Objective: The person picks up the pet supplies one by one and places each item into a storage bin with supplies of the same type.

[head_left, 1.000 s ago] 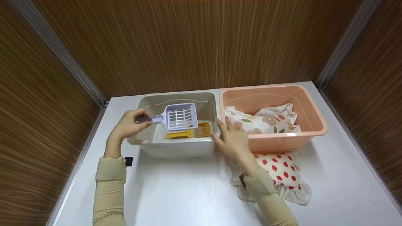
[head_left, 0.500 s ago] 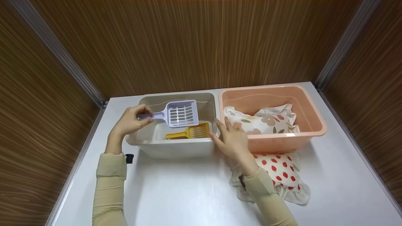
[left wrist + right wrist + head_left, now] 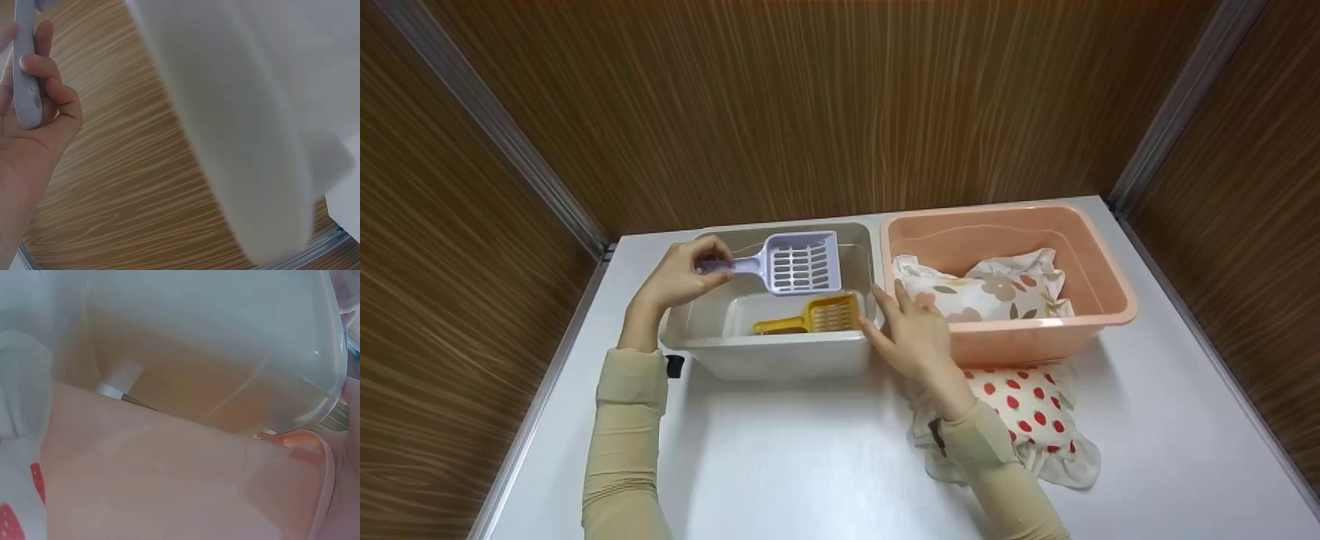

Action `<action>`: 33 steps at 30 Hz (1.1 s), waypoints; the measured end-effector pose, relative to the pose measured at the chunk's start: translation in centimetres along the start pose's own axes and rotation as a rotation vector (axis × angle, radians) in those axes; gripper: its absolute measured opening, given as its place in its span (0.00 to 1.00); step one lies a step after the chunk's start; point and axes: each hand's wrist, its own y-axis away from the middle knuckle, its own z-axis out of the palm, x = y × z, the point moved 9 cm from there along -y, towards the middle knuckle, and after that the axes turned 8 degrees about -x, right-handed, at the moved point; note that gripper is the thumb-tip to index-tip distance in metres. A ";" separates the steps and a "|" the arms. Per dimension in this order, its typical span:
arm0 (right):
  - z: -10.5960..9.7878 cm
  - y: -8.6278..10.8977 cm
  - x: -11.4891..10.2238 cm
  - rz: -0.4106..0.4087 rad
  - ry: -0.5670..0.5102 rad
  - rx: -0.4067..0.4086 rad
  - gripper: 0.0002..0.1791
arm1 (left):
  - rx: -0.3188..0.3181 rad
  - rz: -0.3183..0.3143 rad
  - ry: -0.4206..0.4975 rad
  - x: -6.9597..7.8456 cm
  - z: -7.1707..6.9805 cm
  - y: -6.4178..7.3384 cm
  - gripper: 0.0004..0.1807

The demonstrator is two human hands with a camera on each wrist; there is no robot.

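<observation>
A lavender slotted litter scoop hangs level over the off-white bin, its handle held by my left hand. The left wrist view shows fingers curled about the scoop handle. Below it, a yellow litter scoop lies inside the off-white bin. My right hand rests with spread fingers where the off-white bin's rim meets the pink bin. In the right wrist view only part of that hand shows at the right edge, by both rims.
A floral ruffled pillow lies inside the pink bin. In front of that bin, partly under my right forearm, a strawberry-print pillow rests on the white table. Wood-grain panels enclose the back and sides.
My left hand has raised the lavender scoop and shifted it slightly right and back, so more of the yellow scoop shows. My right hand has stayed nearly still.
</observation>
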 end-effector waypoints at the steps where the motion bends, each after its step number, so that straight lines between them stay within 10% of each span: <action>1: 0.0 0.1 -0.1 0.001 0.001 0.001 0.33 | -0.002 0.001 0.002 0.0 0.0 -0.1 0.08; 33: 0.1 0.2 -0.2 -0.016 0.007 0.026 0.34 | -0.022 0.004 0.011 0.4 -0.2 -1.6 0.07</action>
